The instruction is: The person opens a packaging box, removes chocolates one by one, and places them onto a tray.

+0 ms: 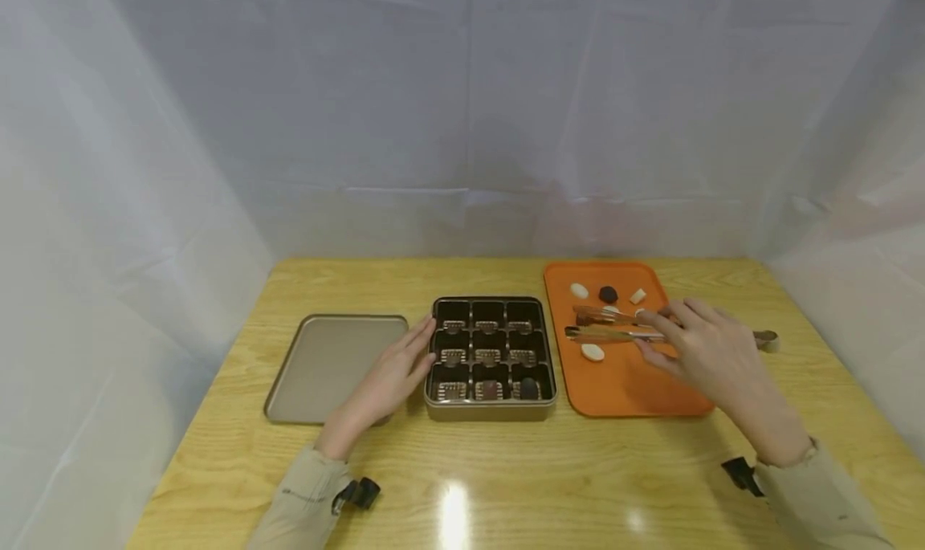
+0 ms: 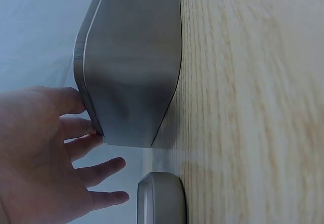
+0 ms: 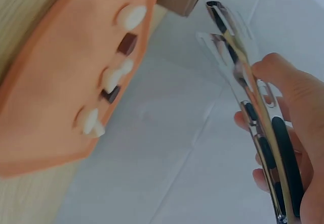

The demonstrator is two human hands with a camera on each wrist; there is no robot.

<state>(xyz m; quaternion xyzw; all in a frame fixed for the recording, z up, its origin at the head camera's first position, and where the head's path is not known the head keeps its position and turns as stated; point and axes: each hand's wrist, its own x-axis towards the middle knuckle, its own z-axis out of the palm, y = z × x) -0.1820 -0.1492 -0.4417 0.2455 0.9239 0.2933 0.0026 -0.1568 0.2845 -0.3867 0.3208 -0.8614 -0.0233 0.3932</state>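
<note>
A square metal tin (image 1: 491, 411) stands on the table, its dark insert divided into several compartments. In its front row, a dark piece (image 1: 529, 388) occupies the right compartment and a reddish-brown piece (image 1: 489, 389) the middle one. My left hand (image 1: 386, 377) touches the tin's left rim, its fingers spread and mostly straight. My right hand (image 1: 708, 353) grips metal tongs (image 3: 253, 89) with dark handle inserts, their two arms apart over the orange tray (image 1: 614, 393). Nothing shows between the tong tips. Several white pieces (image 1: 592, 352) and dark pieces (image 1: 608, 295) lie on the tray.
To the tin's left, a flat metal lid (image 1: 328, 365) lies on the wooden table (image 1: 433, 470). White sheeting (image 1: 462, 132) hangs behind the table and along both sides. The orange tray sits just right of the tin, with a narrow gap between them.
</note>
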